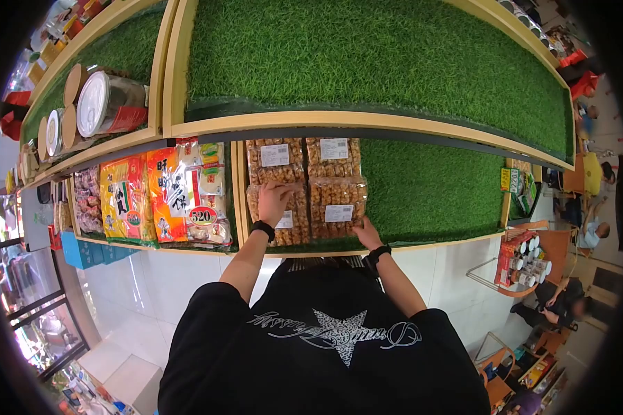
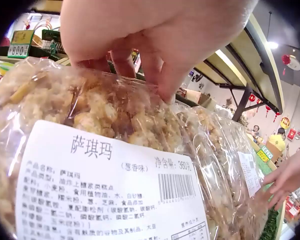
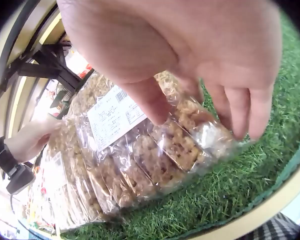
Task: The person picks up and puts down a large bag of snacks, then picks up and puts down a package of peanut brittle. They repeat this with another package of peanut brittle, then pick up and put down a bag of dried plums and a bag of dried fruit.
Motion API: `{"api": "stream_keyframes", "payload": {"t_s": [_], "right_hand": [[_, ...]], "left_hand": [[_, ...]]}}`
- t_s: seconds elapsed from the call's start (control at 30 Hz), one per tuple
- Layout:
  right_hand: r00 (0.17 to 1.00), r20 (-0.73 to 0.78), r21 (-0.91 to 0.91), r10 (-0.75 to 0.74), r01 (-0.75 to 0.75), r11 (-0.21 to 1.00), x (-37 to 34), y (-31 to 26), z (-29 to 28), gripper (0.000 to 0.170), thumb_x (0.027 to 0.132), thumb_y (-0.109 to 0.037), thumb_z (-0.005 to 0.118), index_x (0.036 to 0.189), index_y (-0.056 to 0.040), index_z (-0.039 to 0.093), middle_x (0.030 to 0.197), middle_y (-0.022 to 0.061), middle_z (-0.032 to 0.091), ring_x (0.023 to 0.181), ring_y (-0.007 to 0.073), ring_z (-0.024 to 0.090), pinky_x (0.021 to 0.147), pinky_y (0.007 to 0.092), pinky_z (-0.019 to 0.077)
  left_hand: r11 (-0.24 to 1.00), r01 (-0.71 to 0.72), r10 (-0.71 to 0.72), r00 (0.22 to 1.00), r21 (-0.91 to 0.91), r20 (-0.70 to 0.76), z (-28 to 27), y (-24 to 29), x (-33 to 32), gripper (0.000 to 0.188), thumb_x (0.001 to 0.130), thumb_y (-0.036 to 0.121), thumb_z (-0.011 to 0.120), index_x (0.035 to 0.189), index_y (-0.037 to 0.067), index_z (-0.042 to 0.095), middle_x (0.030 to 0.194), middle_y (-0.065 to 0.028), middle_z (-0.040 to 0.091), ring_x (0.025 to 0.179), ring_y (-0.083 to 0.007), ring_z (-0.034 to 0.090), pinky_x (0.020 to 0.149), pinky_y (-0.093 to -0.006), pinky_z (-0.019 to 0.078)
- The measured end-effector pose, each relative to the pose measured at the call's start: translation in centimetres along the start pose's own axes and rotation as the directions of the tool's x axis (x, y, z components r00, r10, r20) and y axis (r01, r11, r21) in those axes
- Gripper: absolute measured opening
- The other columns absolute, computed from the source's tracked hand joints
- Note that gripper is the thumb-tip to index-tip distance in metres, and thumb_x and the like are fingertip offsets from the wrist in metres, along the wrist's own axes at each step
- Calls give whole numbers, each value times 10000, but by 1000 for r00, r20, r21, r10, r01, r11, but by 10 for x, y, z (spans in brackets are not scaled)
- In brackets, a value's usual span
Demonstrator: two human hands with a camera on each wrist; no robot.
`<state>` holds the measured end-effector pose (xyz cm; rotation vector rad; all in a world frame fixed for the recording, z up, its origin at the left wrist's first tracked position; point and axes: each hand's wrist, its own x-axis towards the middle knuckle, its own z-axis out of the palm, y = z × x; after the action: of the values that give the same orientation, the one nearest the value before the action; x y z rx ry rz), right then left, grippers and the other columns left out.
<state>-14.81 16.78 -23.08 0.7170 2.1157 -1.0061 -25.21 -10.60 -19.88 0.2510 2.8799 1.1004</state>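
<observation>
At the centre of the head view, we find two bare hands at the front pair of clear-wrapped snack packs on a turf-lined shelf. To do the squaring-up that seems to be in hand well, we would nudge with flat, light pressure on the outer sides, sparing the crumbly-looking pieces and keeping the wrap from snagging, and line the packs up with the rear left pack and rear right pack and the wooden front edge. The front left pack lies directly under the left hand, whose fingers reach down over its far edge; their tips are hidden, so we cannot tell whether they pinch the wrap. The front right pack lies to the left of the right hand, which is at its lower right corner in the frame. In the right wrist view we see those fingers loosely spread and fairly straight at the pack's outer end, thumb over its top beside the white label, with no firm grip apparent.
</observation>
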Motion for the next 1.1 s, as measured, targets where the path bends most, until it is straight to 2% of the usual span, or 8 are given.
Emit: {"api": "stream_keyframes", "payload": {"t_s": [0.27,0.47,0.63,0.67,0.77,0.87,0.9,1.1], "right_hand": [[1000,4,32,7,-8,999,-4,1,9,729,747,-284,523,1331,-69,144,1239,254,355,1055,404,426,842,426,399],[965,-259,119,36,-5,993,-20,4,18,710,736,-279,535,1308,-40,188,1256,295,270,1091,442,356,888,442,356],[944,-329,297,-17,120,947,-24,53,13,669,715,-279,580,1248,13,300,1206,291,342,1103,424,345,893,438,340],[909,-417,278,17,110,954,-33,62,6,663,706,-277,595,1234,20,326,1186,291,368,1094,421,354,895,432,339],[846,-522,449,111,162,879,-54,103,-24,665,705,-268,604,1233,23,324,1211,303,353,1125,378,366,914,385,331],[751,-601,704,273,336,626,-102,125,-59,607,739,-229,578,1230,25,325,1210,269,378,1152,308,368,937,338,304],[733,-602,729,318,341,593,-136,117,-77,558,765,-201,553,1230,15,333,1230,242,373,1179,285,341,955,332,284],[514,-727,685,455,581,439,-230,182,-104,460,803,-172,526,1209,-10,383,1246,183,386,1189,256,341,970,329,275]], "left_hand": [[1000,12,-10,997,-24,71,-12,12,13,154,738,107,587,857,165,665,840,-76,515,871,-277,459,801,-395,360],[999,26,-31,988,35,150,0,4,14,169,750,128,580,887,200,647,903,-88,509,919,-302,446,836,-404,349],[989,-148,149,985,23,-87,-8,30,1,212,721,164,600,933,154,611,1017,-138,497,999,-347,421,863,-444,326],[997,-83,82,990,-3,-115,-5,38,-4,249,718,145,590,966,122,586,1051,-152,490,1021,-364,409,863,-458,324],[969,-223,217,974,-110,-63,-15,76,-15,250,738,125,570,981,63,563,1044,-160,499,914,-321,486,793,-385,396],[940,-114,177,969,-322,171,-15,121,-24,251,767,126,564,1000,30,556,921,-129,574,785,-204,573,714,-274,445],[828,58,112,957,-557,267,-2,130,-29,232,809,117,535,1014,10,551,954,-116,581,851,-171,565,759,-269,436],[698,162,284,832,-697,477,48,229,-42,397,912,311,332,1059,3,536,1056,-111,554,993,-195,506,892,-319,353]]}}
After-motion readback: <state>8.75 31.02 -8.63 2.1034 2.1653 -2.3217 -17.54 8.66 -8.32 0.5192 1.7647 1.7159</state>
